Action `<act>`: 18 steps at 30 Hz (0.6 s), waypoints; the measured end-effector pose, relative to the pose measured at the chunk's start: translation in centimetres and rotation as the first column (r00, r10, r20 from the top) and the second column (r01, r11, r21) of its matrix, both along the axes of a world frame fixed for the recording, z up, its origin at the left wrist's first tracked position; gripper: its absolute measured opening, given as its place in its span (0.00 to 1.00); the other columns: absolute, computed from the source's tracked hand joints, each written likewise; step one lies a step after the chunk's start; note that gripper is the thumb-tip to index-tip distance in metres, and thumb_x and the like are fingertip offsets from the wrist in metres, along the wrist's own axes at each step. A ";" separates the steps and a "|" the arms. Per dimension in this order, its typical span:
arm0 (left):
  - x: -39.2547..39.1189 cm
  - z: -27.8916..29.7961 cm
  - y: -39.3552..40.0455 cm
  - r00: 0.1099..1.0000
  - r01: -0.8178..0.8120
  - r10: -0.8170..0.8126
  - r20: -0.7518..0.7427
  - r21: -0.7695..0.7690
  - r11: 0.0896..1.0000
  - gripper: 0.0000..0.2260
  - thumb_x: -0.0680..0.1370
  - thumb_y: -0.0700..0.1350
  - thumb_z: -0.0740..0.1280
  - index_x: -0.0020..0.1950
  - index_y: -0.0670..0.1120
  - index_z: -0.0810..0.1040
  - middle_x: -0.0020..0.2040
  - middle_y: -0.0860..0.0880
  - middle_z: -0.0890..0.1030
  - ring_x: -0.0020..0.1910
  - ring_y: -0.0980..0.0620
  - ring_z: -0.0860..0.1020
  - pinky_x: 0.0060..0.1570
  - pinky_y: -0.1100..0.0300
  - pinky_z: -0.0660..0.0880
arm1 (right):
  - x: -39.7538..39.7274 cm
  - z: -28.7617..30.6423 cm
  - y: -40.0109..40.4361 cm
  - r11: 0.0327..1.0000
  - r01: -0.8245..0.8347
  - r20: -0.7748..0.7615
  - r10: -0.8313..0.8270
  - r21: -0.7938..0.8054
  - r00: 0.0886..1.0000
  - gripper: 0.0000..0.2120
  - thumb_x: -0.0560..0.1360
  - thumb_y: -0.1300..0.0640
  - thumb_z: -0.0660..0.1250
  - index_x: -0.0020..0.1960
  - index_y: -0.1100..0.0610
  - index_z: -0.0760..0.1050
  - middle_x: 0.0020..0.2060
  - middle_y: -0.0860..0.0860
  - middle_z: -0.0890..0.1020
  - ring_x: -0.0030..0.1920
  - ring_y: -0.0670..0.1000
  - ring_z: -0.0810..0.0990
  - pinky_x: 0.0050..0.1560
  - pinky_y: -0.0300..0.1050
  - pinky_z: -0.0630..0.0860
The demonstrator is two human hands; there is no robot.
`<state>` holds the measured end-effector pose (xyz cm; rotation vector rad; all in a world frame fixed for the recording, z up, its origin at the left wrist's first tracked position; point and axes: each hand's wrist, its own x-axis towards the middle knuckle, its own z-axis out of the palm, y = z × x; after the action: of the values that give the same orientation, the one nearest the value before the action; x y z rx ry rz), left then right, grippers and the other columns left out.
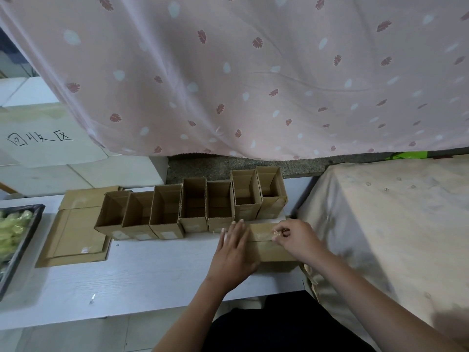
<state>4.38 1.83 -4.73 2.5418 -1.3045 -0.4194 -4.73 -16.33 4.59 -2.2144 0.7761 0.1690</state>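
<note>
The left hand lies flat with the palm down, its fingers straight, close together and pointing away from the body. The left forearm comes up to it from below, and the wrist is almost straight. Just to the right of this hand, the right hand is curled with the knuckles up. Its thumb and forefinger pinch the clear tape. The right forearm comes in slantwise from the lower right.

Small packing workroom, row of open cartons, flattened cardboard (stacked), white table
</note>
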 end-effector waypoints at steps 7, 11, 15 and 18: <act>-1.4 -0.1 -2.2 0.995 0.058 -0.068 0.072 0.130 0.990 0.34 0.84 0.62 0.43 0.81 0.42 0.37 0.81 0.44 0.36 0.80 0.47 0.34 0.79 0.50 0.37 | 0.0 0.2 -0.1 0.994 -0.102 -0.114 0.096 -0.045 0.989 0.12 0.80 0.58 0.65 0.62 0.52 0.81 0.61 0.50 0.81 0.60 0.49 0.78 0.64 0.41 0.73; -1.9 -0.7 -2.2 0.994 0.039 -0.054 0.090 0.157 0.987 0.34 0.84 0.62 0.40 0.80 0.42 0.34 0.80 0.44 0.33 0.78 0.47 0.30 0.78 0.49 0.38 | -0.5 0.4 -0.5 0.993 -0.066 -0.067 0.060 -0.094 0.996 0.10 0.76 0.57 0.73 0.56 0.50 0.84 0.50 0.44 0.83 0.51 0.45 0.79 0.52 0.34 0.72; -1.9 -1.0 -2.2 0.994 0.039 -0.055 0.094 0.166 0.985 0.34 0.84 0.62 0.40 0.80 0.42 0.34 0.80 0.44 0.33 0.78 0.47 0.30 0.78 0.48 0.38 | -0.3 0.0 0.0 0.992 -0.037 -0.096 0.025 -0.121 0.995 0.13 0.67 0.55 0.81 0.42 0.50 0.75 0.37 0.42 0.76 0.39 0.45 0.76 0.35 0.33 0.66; -1.9 -0.9 -2.2 0.994 0.040 -0.056 0.092 0.165 0.986 0.34 0.84 0.62 0.40 0.80 0.42 0.34 0.80 0.44 0.33 0.78 0.47 0.30 0.78 0.48 0.36 | -0.1 -0.4 0.6 0.989 -0.067 -0.101 0.054 -0.135 0.993 0.17 0.66 0.55 0.81 0.43 0.53 0.72 0.38 0.46 0.76 0.38 0.45 0.74 0.37 0.40 0.71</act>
<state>2.50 -0.37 -5.59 2.6999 -1.4223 -0.4341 -4.80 -15.74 4.16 -2.3773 0.7948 0.2622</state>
